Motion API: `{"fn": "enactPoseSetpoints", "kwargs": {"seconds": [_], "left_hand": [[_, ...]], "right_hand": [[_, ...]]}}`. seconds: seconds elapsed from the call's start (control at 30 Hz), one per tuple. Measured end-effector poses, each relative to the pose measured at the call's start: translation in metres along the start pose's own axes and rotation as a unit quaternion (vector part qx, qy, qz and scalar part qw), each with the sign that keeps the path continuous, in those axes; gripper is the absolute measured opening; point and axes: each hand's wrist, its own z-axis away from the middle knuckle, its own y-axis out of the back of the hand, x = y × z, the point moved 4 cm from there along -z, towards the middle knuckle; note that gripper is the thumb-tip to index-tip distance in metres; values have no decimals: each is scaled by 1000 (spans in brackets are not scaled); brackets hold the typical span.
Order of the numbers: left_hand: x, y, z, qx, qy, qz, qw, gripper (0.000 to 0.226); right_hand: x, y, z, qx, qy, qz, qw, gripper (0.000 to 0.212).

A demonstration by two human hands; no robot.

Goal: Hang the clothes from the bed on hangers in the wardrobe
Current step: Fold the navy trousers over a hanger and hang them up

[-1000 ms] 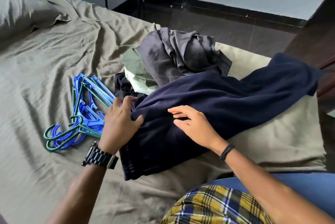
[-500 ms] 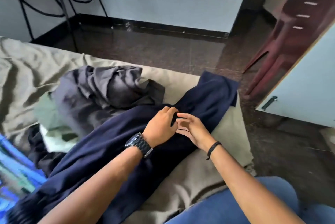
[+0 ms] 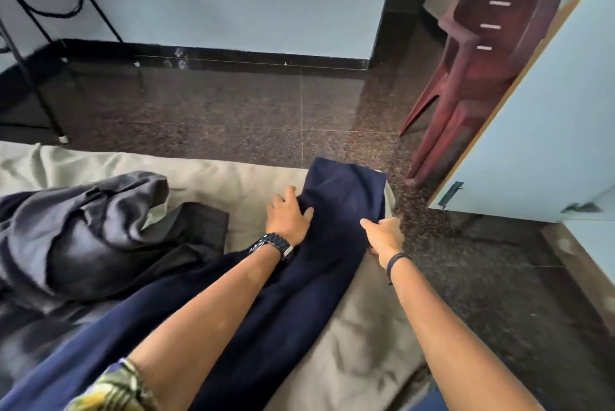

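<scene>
Navy trousers (image 3: 332,244) stretched along bed (image 3: 233,177) edge. Left hand (image 3: 289,215) flat, fingers spread, pressing leg cloth; right hand (image 3: 384,233) pinching outer edge near hem. Best: align both legs, smooth creases before reaching for hanger.

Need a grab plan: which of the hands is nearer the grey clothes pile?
Left. The left hand lies on the navy garment beside the grey clothes pile; the right hand is at its far edge.
</scene>
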Motion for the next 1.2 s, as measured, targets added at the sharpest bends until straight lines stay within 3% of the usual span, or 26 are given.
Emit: {"fn": "enactPoseSetpoints", "kwargs": {"seconds": [0.07, 0.13, 0.27, 0.33, 0.4, 0.47, 0.57, 0.67, 0.7, 0.77, 0.83, 0.9, 1.03, 1.13, 1.2], "left_hand": [[1, 1, -19, -2, 47, 2, 999, 58], [3, 1, -38, -42, 50, -37, 997, 58], [21, 7, -58, -152, 40, -11, 987, 44], [25, 9, -63, -206, 47, 0, 977, 50], [24, 10, -72, -219, 52, 19, 974, 69], [23, 13, -78, -222, 57, 64, 971, 72], [28, 19, -82, -247, 47, 173, 952, 39], [32, 25, -79, -279, 36, 303, 911, 8], [32, 26, -79, -285, 35, 336, 897, 12], [37, 29, -79, -302, 50, 400, 864, 17], [44, 34, -82, -302, 74, 466, 828, 26], [55, 39, -92, -282, 98, 518, 802, 36], [82, 50, -109, -256, 56, 513, 817, 44], [102, 68, -123, -201, -11, 545, 814, 23], [115, 77, -128, -189, -35, 574, 796, 11]], "right_hand": [[8, -2, -11, -57, -55, -57, 995, 47], [9, -2, -11, -132, -92, -115, 980, 32], [1, 0, -6, -290, -135, -239, 917, 15], [-8, -3, -6, -323, -125, -303, 888, 13], [-20, -4, -6, -333, -107, -336, 874, 21], [-33, -4, -9, -323, -92, -344, 877, 27], [-56, 3, -20, -279, -86, -379, 878, 32], [-82, 12, -45, -278, -84, -424, 858, 11], [-90, 16, -47, -282, -81, -418, 860, 4], [-104, 25, -48, -266, -53, -402, 874, 21], [-117, 25, -52, -300, -35, -386, 872, 39], [-130, 28, -52, -320, -13, -387, 864, 40], [-151, 28, -58, -257, 28, -454, 853, 18], [-161, 37, -56, -247, 72, -503, 825, 5], [-163, 47, -51, -252, 85, -509, 818, 8]]}}
